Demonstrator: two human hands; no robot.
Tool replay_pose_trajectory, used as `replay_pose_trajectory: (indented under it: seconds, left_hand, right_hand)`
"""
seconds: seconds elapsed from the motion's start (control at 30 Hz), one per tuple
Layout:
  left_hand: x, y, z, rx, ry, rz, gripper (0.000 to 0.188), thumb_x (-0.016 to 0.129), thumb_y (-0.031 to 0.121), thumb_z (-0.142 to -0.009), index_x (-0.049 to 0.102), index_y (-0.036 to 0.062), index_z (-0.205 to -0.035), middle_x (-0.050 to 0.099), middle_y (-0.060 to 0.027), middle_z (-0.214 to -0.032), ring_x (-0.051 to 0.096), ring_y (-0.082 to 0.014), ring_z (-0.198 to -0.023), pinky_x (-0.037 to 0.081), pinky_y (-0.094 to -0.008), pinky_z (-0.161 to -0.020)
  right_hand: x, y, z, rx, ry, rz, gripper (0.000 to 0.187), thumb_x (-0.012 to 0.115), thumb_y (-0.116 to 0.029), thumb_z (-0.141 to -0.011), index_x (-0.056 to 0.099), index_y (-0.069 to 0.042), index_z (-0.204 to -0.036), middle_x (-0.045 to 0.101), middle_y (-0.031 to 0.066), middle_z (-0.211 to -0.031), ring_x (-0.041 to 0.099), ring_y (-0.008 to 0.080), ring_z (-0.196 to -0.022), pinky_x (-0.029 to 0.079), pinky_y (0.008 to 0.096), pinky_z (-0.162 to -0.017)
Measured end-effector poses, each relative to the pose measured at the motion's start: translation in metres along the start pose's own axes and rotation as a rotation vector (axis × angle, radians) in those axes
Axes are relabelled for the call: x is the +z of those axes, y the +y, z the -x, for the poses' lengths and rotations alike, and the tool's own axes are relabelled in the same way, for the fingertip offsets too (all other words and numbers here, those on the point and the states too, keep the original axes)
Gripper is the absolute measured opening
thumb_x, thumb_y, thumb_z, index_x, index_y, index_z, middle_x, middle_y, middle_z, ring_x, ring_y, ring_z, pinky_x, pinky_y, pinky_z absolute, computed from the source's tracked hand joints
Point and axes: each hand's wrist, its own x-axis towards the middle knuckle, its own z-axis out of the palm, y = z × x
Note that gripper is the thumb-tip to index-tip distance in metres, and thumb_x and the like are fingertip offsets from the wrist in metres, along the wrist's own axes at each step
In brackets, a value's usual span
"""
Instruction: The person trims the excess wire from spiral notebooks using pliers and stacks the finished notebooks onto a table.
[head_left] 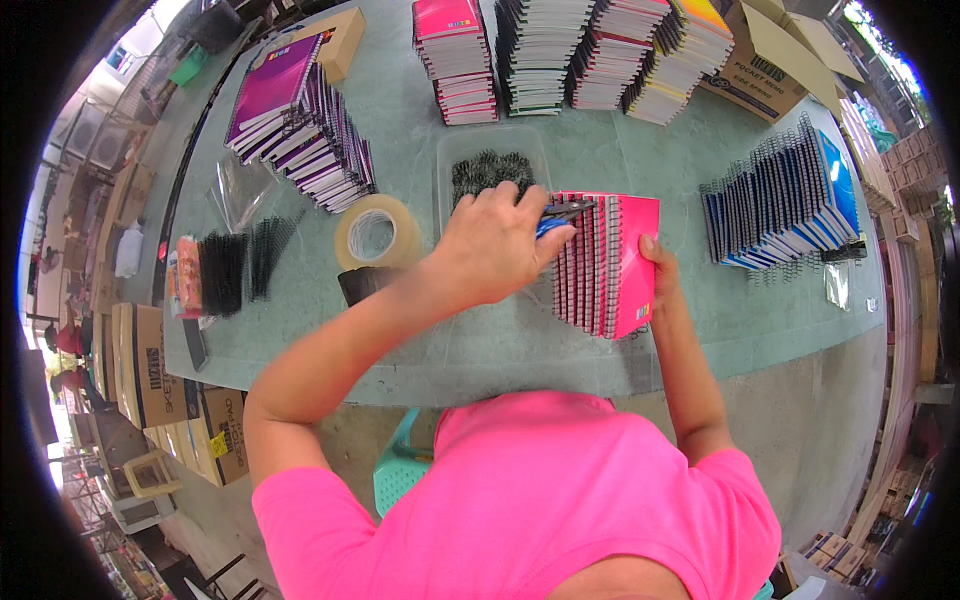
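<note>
My left hand (495,245) is closed around blue-handled pliers (568,212), whose metal jaws point right at the top of the spiral spines. A row of pink spiral notebooks (638,250) stands on edge in front of me, bound edges toward the left. My right hand (660,272) grips the right side of this row, its thumb on the front pink cover. Just beyond my left hand, a clear plastic tub (446,150) holds a heap of black wire coils (490,172). The pliers' handles are partly hidden by my fingers.
Left of the tub are a tape roll (352,240), purple notebooks (285,95) and black spiral coils (222,272). Tall notebook stacks (540,50) line the table's far side beside an open carton (765,70). Blue spiral notebooks (775,205) stand at right.
</note>
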Motion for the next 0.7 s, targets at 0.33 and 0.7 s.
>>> replay_pose_trajectory:
  seconds: [0.33,0.7]
  left_hand:
    - [-0.011,-0.002,0.000,-0.190,-0.293,0.620,0.054,0.035,0.047,-0.089,0.053,-0.0031,-0.099,0.060,-0.0168,-0.083,0.062,-0.0279,-0.075,0.050,-0.0344,-0.063]
    - [0.030,-0.042,0.020,0.432,0.406,-0.458,0.037,0.048,0.033,-0.084,0.050,-0.0001,-0.101,0.049,-0.0187,-0.088,0.049,-0.0338,-0.080,0.040,-0.0404,-0.071]
  right_hand:
    - [0.007,-0.004,-0.005,0.092,-0.005,0.061,0.056,0.065,-0.024,-0.073,0.043,0.003,-0.117,0.056,0.0173,-0.107,0.058,0.0262,-0.095,0.047,0.0380,-0.085]
    - [-0.018,0.002,0.010,-0.081,0.199,-0.029,0.053,0.065,-0.030,-0.072,0.049,0.001,-0.112,0.059,0.0137,-0.102,0.059,0.0263,-0.088,0.047,0.0389,-0.082]
